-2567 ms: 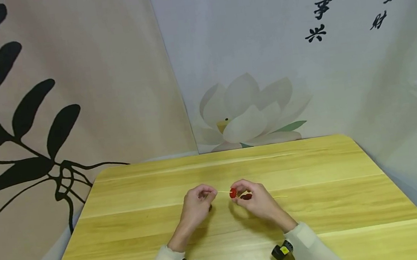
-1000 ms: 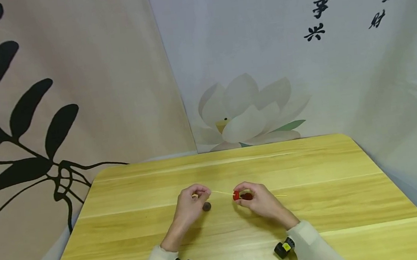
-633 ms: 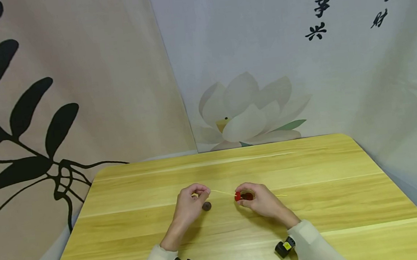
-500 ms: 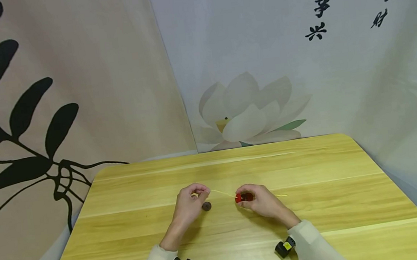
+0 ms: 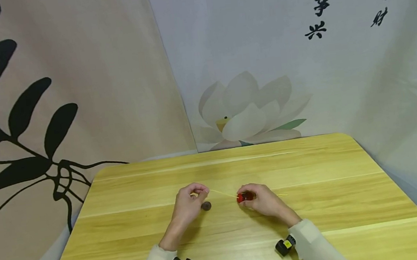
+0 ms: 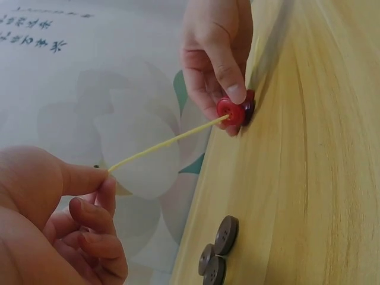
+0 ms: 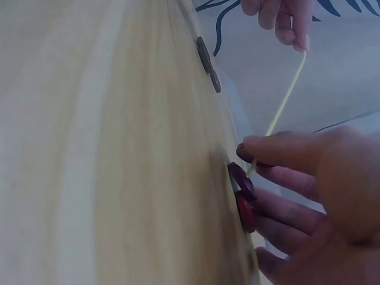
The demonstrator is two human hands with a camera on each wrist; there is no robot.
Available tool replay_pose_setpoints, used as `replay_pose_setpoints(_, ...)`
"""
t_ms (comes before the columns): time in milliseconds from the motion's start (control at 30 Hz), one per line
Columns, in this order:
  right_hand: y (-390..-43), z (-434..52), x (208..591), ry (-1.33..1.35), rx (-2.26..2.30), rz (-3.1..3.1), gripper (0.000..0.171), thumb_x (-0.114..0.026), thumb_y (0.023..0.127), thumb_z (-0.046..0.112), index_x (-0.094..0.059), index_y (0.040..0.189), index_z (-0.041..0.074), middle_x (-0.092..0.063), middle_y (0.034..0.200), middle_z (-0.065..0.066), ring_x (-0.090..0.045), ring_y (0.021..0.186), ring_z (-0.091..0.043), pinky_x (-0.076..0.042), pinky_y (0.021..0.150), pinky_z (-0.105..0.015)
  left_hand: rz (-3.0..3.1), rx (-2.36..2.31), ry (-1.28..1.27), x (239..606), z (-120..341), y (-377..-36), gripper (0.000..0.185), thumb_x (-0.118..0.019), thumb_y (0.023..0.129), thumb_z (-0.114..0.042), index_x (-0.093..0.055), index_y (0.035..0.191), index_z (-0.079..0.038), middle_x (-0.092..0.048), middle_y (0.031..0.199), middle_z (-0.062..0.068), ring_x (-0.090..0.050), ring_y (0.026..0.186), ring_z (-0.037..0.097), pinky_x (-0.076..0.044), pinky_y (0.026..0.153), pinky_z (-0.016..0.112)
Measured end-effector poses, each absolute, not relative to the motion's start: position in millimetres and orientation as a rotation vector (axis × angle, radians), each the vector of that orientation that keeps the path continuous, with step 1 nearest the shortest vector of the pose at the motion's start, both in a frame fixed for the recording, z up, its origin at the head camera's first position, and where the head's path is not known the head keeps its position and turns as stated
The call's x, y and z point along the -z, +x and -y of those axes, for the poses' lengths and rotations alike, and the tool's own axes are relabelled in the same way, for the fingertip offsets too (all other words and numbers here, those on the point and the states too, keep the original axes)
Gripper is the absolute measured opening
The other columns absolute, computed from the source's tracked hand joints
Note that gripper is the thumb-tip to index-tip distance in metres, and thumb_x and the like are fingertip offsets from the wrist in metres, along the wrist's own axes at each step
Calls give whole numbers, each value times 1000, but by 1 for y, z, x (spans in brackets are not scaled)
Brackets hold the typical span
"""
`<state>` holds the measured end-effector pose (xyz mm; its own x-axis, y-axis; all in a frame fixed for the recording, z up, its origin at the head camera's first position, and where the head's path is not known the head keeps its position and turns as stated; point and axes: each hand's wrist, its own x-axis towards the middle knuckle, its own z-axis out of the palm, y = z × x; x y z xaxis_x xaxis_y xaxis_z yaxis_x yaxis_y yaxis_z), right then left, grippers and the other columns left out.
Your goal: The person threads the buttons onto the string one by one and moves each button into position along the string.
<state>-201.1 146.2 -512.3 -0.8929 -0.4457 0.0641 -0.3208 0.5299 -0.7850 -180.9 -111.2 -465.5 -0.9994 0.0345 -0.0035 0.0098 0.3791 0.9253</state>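
Observation:
My left hand [image 5: 187, 203] pinches the end of a yellow cord [image 6: 166, 142] between thumb and forefinger. The cord runs taut to a red button [image 6: 230, 113] and passes through a hole in it. Thumb and fingers of my right hand [image 5: 264, 203] grip that button low over the table. A dark red button [image 7: 242, 180] and another red button [image 7: 244, 212] sit close by, partly hidden by the right hand in the head view. Beyond that hand the cord's tail shows on the table.
Three brown buttons [image 6: 227, 235] lie together on the wooden table [image 5: 221, 240], just beside my left hand. A printed cloth backdrop [image 5: 246, 57] stands behind the table's far edge.
My left hand has moved left, lengthening the cord between the hands and uncovering a brown button. My right hand has shifted slightly right and the red button has come down beside the darker one.

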Motion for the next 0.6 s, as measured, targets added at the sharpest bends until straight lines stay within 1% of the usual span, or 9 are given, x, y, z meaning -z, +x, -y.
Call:
replay_pose_setpoints(233, -201, -144, 515, -623, 1303, -2656, 31, -77, 85, 5, -69, 114, 7, -68, 110, -3, -63, 97, -17, -53, 85, -35, -2581, -1744, 24, 464, 111, -181, 10, -67, 95, -17, -71, 96, -8, -63, 89, 4, -38, 51, 10, -34, 45, 22)
replay_pose_setpoints(600, -202, -140, 516, -570, 1281, -2697, 27, -77, 83, 3, -70, 109, 7, -67, 110, -5, -62, 98, -19, -53, 85, -37, -2555, -1762, -4, 464, 112, -181, 12, -67, 95, -18, -70, 98, -7, -63, 93, 6, -40, 51, 10, -36, 45, 23)
